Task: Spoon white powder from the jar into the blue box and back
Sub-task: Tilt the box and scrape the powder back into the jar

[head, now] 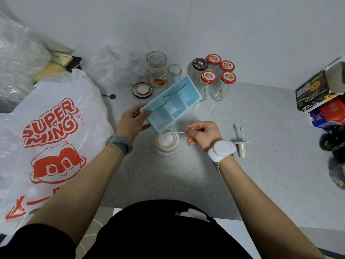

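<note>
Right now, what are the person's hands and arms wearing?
Both forearms are bare below black sleeves. The left hand has a grey wristband with yellow-green edging. The right hand has a white strap carrying a round white puck-like device, also with yellow-green trim. No gloves.

Blue box (173,107): smooth matt plastic, tipped above the jar (166,143). Jar: clear glass, white powder inside looks soft, clumpy. Spoon (180,132) right of jar: thin white plastic. Countertop (186,174) under jar: speckled grey, matt, stone-like. Bag (54,131) left of jar: thin crinkled glossy plastic, red print. Bottles (214,85) behind jar: clear glass, glossy red lids.
</note>
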### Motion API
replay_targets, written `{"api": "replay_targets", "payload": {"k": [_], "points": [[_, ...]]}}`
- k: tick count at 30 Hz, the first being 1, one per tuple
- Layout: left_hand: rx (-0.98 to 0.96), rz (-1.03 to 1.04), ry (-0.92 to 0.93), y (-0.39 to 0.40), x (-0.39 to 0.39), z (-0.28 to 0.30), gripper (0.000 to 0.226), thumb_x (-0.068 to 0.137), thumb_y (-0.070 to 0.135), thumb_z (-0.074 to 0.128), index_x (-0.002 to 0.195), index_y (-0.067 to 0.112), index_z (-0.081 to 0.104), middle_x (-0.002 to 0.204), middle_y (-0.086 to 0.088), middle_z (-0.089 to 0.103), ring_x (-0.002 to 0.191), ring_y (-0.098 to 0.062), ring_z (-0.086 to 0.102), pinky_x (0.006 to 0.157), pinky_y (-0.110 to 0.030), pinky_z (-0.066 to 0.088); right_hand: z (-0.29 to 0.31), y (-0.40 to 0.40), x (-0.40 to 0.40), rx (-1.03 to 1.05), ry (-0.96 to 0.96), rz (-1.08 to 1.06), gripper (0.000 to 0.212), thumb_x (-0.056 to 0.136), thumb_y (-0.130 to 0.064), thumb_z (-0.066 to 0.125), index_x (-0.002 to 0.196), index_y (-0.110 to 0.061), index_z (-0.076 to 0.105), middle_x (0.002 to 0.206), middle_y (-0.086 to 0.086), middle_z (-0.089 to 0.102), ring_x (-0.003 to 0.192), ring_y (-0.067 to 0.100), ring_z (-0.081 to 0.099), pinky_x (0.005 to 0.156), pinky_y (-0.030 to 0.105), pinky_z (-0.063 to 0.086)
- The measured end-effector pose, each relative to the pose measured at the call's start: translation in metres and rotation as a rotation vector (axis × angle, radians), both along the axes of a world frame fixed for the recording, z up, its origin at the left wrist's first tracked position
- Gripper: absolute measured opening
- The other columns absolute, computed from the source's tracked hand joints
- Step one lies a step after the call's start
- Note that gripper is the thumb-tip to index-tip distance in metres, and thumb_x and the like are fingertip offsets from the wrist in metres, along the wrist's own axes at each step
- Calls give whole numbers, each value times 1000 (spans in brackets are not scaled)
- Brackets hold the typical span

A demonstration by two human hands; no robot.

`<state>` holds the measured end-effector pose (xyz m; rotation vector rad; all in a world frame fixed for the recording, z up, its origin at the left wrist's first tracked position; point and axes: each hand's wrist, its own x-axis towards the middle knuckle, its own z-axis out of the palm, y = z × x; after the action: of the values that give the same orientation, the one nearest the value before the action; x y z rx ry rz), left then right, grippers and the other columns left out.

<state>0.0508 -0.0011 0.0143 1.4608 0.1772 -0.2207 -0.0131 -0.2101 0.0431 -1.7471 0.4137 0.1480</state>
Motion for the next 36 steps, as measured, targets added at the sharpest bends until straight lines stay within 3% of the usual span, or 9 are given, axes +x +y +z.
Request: {"api": "replay_targets", "payload": {"k": [9, 13, 16, 20, 26, 30, 36], "points": [[30, -25, -16, -1, -1, 2, 22, 94, 18, 60, 114, 22, 66, 102, 2, 68, 95, -9, 65, 83, -39, 58, 14, 7, 10, 56, -172, -74, 8, 84, -4, 67, 86, 3, 70, 64, 15, 63, 46, 15, 59, 51, 28, 55], [41, -43, -27, -3, -1, 4, 21, 93, 18, 61, 112, 25, 66, 102, 2, 68, 92, -5, 66, 81, -37, 59, 10, 16, 20, -274, -266, 56, 8, 84, -13, 68, 88, -8, 74, 69, 11, 69, 53, 12, 63, 63, 27, 55], [58, -62, -47, -3, 0, 5, 22, 93, 18, 61, 114, 24, 66, 104, 2, 69, 94, -6, 67, 81, -37, 58, 7, 18, 27, -679, -399, 325, 13, 86, -20, 64, 86, -11, 74, 78, 13, 68, 74, 27, 64, 72, 31, 46], [70, -59, -63, -4, 0, 7, 24, 93, 19, 62, 117, 20, 66, 103, 2, 70, 91, -5, 68, 79, -34, 59, 2, 23, 30, -796, -415, 493, 19, 90, -18, 58, 89, -5, 73, 84, 19, 65, 83, 36, 61, 72, 37, 44], [67, -91, -96, -8, -3, 10, 21, 93, 16, 61, 113, 21, 66, 100, 2, 70, 89, -7, 69, 76, -31, 59, 4, 31, 27, -673, -327, 365, 18, 88, -16, 60, 87, -4, 74, 83, 15, 71, 83, 29, 63, 78, 35, 45], [74, -90, -110, -10, -3, 13, 23, 93, 14, 61, 116, 17, 65, 99, 3, 70, 86, -3, 69, 73, -28, 59, 6, 30, 24, -273, -110, 97, 20, 85, -10, 61, 68, -5, 70, 59, 11, 64, 46, 17, 57, 53, 32, 55], [72, -49, -115, -7, -2, 16, 23, 94, 17, 60, 116, 17, 66, 96, 3, 69, 84, -1, 68, 73, -27, 59, 12, 23, 23, 109, 39, -64, 13, 87, -2, 61, 77, 3, 66, 56, 10, 57, 34, 10, 49, 37, 20, 46]]}}
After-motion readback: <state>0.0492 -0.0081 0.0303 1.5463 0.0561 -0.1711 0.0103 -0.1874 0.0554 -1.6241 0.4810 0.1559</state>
